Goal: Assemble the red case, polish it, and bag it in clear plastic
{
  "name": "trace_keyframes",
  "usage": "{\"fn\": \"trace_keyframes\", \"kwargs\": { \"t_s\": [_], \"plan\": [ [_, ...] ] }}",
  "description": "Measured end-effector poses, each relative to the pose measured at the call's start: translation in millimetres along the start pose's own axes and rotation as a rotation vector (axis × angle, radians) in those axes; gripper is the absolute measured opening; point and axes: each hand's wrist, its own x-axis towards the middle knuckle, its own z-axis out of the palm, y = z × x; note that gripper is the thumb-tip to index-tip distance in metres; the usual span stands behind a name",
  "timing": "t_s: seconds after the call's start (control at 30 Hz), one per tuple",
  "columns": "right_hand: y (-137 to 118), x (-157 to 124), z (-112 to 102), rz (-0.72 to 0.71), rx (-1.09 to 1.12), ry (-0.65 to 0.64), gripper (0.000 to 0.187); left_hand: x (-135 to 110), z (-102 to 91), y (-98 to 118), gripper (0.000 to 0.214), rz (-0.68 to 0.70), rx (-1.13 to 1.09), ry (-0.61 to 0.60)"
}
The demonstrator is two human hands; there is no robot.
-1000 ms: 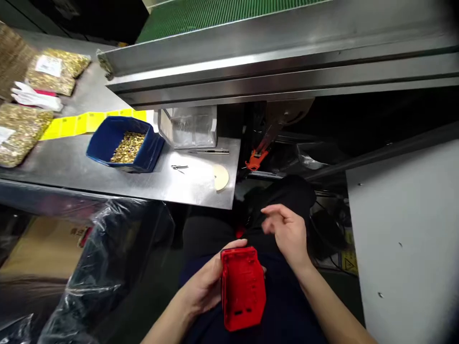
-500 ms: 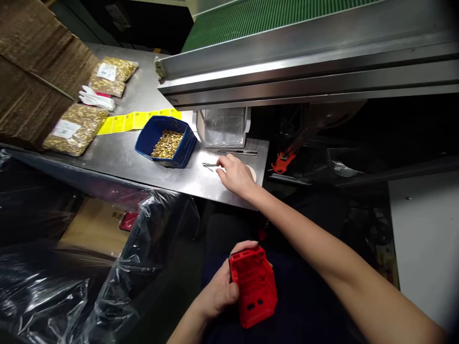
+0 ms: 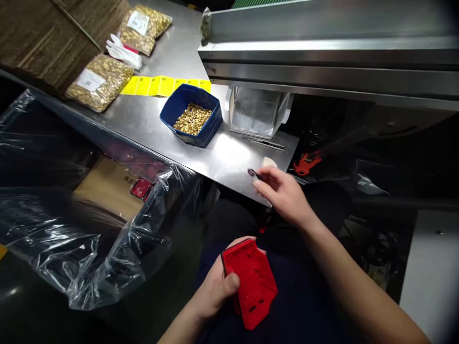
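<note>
Left hand (image 3: 215, 291): fingers wrapped round a ribbed red plastic housing (image 3: 253, 282), held over the lap. Right hand (image 3: 283, 193): fingers pinching a small dark metal clip (image 3: 252, 173), shape unclear, at the brushed-steel tabletop's (image 3: 150, 124) near edge.

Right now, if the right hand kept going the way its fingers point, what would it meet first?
The right hand, pinching a small dark metal piece, points up-left over the steel table. The blue bin of brass parts looks first in line, though depth is unclear.
</note>
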Motion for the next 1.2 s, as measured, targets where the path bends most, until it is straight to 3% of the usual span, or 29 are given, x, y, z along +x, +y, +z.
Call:
{"fn": "trace_keyframes", "kwargs": {
  "t_s": [0.1,0.17,0.3,0.4,0.8,1.2],
  "plan": [
    [-20,-70,-18,0.033,0.058,-0.108,0.017,8,9.2,6,0.087,0.030,0.068,0.009],
    [-27,-106,-19,0.029,0.037,-0.198,0.021,13,16.8,9,0.083,0.030,0.100,-0.021],
    [-24,-140,-5,-0.093,-0.082,-0.151,0.031,20,28.3,10,0.082,-0.024,0.141,-0.033],
    [-17,-147,-2,-0.175,-0.143,-0.108,0.030,24,32.8,8,0.084,-0.029,0.222,-0.032],
    [-10,-158,-12,-0.267,-0.263,-0.020,0.028,30,50.1,6,0.080,-0.015,0.379,-0.040],
    [-10,-153,-28,-0.307,-0.399,-0.174,0.021,41,49.8,5,0.082,0.006,0.470,-0.123]
  ]
}}
